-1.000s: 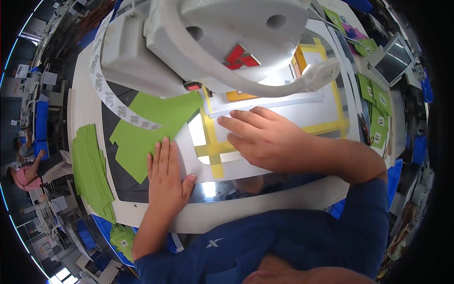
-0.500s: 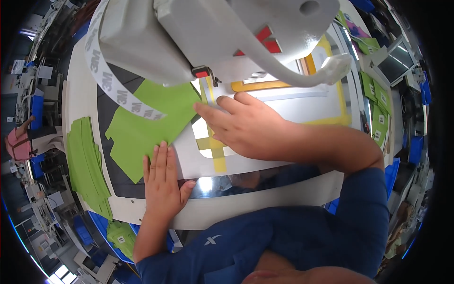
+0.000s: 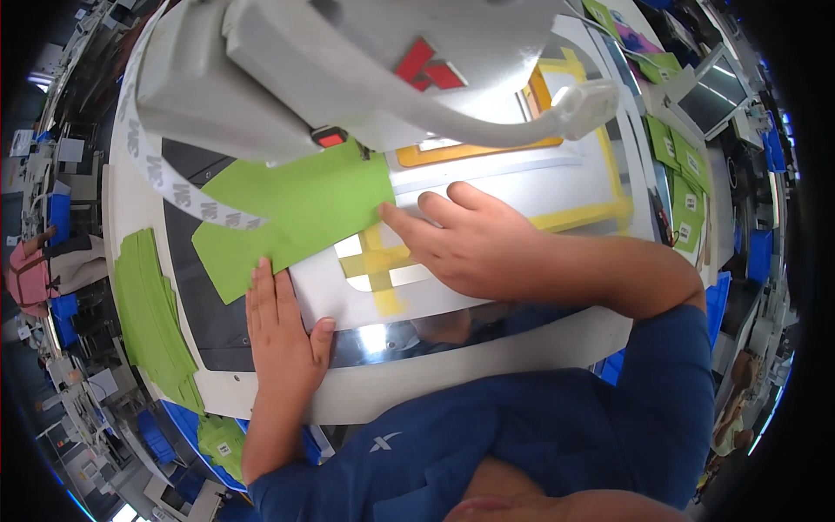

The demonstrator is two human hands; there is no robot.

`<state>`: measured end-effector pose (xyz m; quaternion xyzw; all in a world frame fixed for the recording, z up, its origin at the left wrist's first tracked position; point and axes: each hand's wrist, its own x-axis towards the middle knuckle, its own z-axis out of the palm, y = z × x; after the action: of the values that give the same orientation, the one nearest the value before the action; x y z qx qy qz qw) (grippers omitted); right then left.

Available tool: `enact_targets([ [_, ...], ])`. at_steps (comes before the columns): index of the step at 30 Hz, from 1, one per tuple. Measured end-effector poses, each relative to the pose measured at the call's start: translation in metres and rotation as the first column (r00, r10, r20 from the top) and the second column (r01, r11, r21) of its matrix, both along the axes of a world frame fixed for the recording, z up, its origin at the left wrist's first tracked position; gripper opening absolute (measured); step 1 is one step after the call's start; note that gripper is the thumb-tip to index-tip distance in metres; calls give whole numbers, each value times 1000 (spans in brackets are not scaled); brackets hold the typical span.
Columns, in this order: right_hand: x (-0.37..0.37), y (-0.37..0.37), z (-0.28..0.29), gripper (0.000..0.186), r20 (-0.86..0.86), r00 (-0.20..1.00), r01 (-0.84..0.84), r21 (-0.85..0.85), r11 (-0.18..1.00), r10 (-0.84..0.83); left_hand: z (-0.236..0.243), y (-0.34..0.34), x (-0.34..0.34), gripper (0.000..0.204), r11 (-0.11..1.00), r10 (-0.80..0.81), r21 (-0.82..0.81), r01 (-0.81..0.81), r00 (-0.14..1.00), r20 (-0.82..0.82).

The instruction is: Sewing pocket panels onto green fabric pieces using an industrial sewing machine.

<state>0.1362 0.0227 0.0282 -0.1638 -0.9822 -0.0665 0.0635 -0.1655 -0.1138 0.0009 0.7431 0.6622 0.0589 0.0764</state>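
Note:
A flat green fabric piece (image 3: 304, 196) lies partly on the dark plate and partly on a white sheet (image 3: 317, 300) with yellow tape, under a machine head. My left hand (image 3: 285, 335) rests flat at the fabric's near edge, fingers stretched out, fingertips touching it, thumb spread. At the fabric's right edge, the index fingertip of my right hand (image 3: 465, 239) presses on the corner. Its other fingers are bent above the sheet and hold nothing that I can see. The machine hides the fabric's far edge.
Above the work hangs the pale machine head (image 3: 365, 78), with a looping white strap (image 3: 161, 178). A stack of green pieces (image 3: 152, 304) lies at the left table edge. More green pieces (image 3: 687, 187) and a screen (image 3: 718, 96) are at the right. An orange frame (image 3: 478, 152) lies behind my right hand.
The green fabric has turned and shifted, its right end now farther right over the taped sheet. My right index finger has stayed at its edge. My left fingers still touch the near edge.

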Motion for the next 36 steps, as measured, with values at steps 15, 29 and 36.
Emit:
enact_targets([
  [15,96,11,-6,18,-42,960,278,110,954,-275,11,67,41,86,978,-205,-42,205,979,-6],
  [29,170,17,3,22,-71,924,378,25,925,-375,14,100,88,86,925,-367,-78,372,928,67],
  [36,176,20,-2,13,-51,912,411,99,906,-408,11,100,91,89,889,-445,-97,447,895,44],
])
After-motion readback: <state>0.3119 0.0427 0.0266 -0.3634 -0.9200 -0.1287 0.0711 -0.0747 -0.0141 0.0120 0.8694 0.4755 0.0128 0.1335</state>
